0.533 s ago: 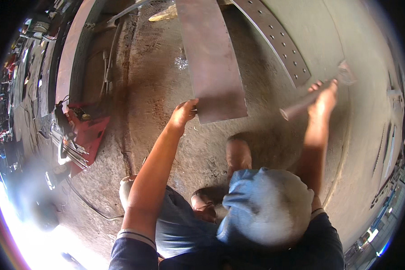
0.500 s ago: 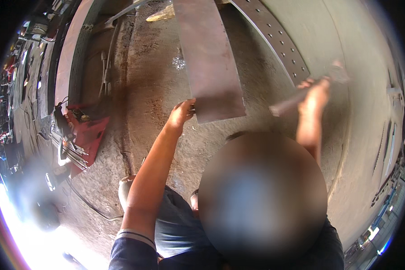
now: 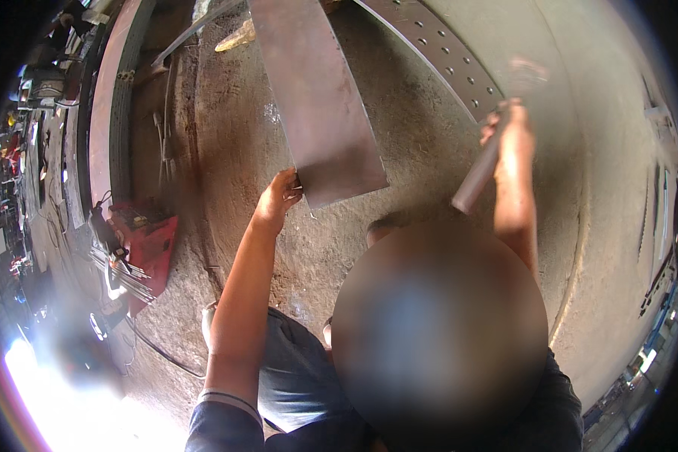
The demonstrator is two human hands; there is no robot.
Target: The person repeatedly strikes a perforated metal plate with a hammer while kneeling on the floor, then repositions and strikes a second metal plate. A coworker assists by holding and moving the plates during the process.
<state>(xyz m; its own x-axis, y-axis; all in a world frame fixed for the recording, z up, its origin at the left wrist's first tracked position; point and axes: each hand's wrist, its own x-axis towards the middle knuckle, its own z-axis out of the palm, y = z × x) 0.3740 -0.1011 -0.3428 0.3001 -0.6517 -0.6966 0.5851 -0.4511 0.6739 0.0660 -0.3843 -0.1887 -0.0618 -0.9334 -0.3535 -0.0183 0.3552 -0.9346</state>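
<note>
A long flat metal plate point(image 3: 328, 113) in dull brown-grey reaches from the top of the view toward me. At its near left corner my left hand point(image 3: 279, 197) is closed around the edge. My right hand point(image 3: 511, 135) grips what looks like a hammer point(image 3: 477, 179) by its thick brown handle. The tool is raised to the right of the plate, apart from it, its head smeared by motion beyond my fist. The handle's butt end points back toward me.
A curved metal strip with rows of holes point(image 3: 448, 56) lies beyond my right hand, beside a pale surface point(image 3: 580, 173). To the left, a red open box point(image 3: 152, 245) stands near thin metal rods point(image 3: 132, 279) and a cable point(image 3: 162, 350). Long stacked beams point(image 3: 105, 113) run along the left.
The hammer has swung from a sideways slant to a steeper one, its head now farther away. The plate and my left hand appear shifted left in the view.
</note>
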